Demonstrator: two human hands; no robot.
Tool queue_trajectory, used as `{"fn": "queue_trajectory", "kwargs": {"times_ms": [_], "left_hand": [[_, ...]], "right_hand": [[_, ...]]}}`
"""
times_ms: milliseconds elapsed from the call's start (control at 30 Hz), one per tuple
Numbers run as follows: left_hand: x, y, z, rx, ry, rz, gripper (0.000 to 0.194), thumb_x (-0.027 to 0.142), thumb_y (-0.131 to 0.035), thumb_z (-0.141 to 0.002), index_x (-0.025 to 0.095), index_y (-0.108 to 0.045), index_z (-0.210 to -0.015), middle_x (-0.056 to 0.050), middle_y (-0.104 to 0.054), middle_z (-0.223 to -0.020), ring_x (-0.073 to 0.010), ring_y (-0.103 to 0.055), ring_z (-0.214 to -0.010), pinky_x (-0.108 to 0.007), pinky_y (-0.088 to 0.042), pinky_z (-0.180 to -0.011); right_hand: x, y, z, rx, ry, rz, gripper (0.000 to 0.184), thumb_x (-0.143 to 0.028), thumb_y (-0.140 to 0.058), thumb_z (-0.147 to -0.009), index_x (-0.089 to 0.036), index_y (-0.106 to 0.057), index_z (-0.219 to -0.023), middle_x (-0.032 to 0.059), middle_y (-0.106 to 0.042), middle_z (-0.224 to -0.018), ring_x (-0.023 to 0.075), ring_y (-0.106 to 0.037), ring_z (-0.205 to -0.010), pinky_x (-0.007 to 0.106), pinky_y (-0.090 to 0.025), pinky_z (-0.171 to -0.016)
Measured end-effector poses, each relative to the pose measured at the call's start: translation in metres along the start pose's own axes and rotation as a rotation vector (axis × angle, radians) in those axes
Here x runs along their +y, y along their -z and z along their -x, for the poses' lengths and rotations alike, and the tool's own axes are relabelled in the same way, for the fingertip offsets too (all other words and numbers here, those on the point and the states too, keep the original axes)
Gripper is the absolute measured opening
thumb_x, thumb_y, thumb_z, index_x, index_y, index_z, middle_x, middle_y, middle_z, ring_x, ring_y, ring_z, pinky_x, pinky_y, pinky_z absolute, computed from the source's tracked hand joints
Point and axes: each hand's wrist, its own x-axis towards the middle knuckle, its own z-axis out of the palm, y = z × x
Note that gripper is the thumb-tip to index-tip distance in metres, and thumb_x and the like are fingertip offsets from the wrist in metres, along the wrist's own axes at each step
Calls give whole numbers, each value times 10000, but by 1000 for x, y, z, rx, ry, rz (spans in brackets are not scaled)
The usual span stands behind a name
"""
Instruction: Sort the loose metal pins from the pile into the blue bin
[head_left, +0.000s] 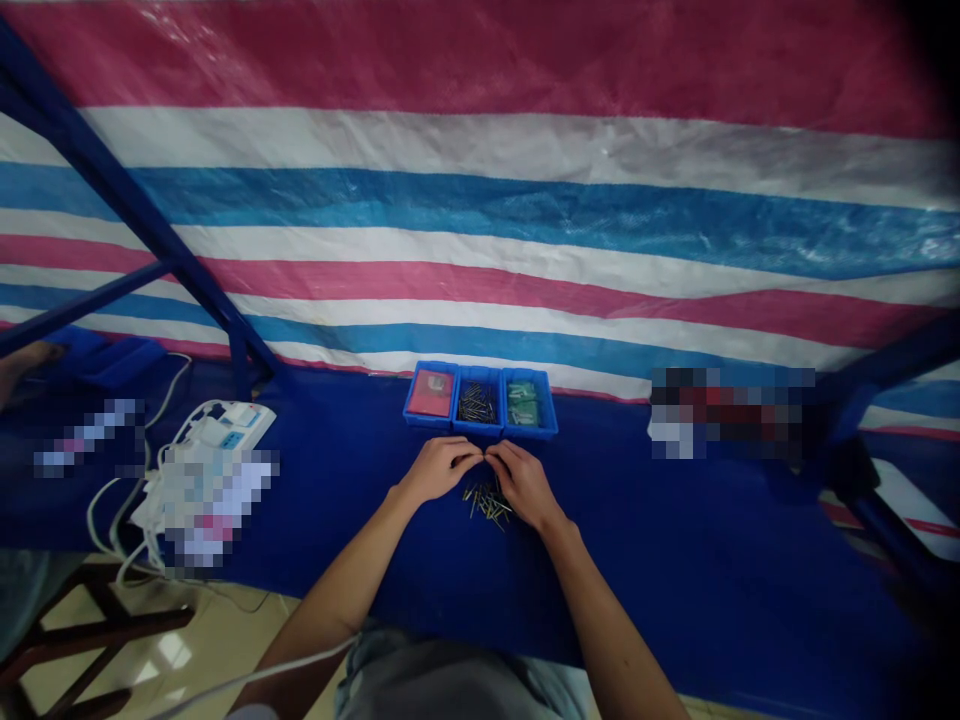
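My left hand [437, 468] and my right hand [526, 484] meet tip to tip above the blue table, thumb and fingers of each pinched together. Whatever is between the fingertips is too small to make out. Under and beside my right hand lies a loose pile of screws [486, 503], brassy and dark, partly hidden by that hand. Just beyond my hands stand three joined blue bins. A red packet [431, 394] fills the left bin, dark screws [477, 402] lie in the middle one, and green-looking small pieces [523, 403] are in the right one.
A power strip [232, 428] with white cables sits on the table's left. Blurred items [720, 408] lie at the right. Blue metal frame bars [150, 220] slant at both sides, and a striped sheet [480, 220] hangs behind. Another person's hand [28, 362] shows at far left.
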Motion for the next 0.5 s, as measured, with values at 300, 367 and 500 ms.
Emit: {"fn": "queue_trajectory", "kwargs": {"times_ms": [300,367,500], "left_hand": [[11,-3,-1,26,-16,-8,262,314,-497,-1001,201,-733,-981,-46,-709,-910,-166,-654,-838,-258,-474,-786],[11,-4,-1,22,0,17,258,307,-503,-997,191,-727,-942,-39,-702,-880,-155,-644,-803,-244,-468,-756],[7,-5,-2,-2,48,67,252,294,-504,-988,172,-706,-898,-28,-689,-827,-143,-613,-742,-226,-445,-696]], "right_hand": [[4,-2,2,9,-46,51,355,-329,-351,-1056,-217,-516,-762,18,-570,-706,169,-549,-653,272,-405,-633],[4,-1,2,8,-58,32,368,-341,-353,-1057,-218,-512,-749,10,-563,-688,164,-543,-636,268,-397,-618],[3,1,2,-5,-47,-47,259,-352,-427,-1039,-218,-601,-902,31,-654,-826,182,-617,-756,273,-439,-690]]}}
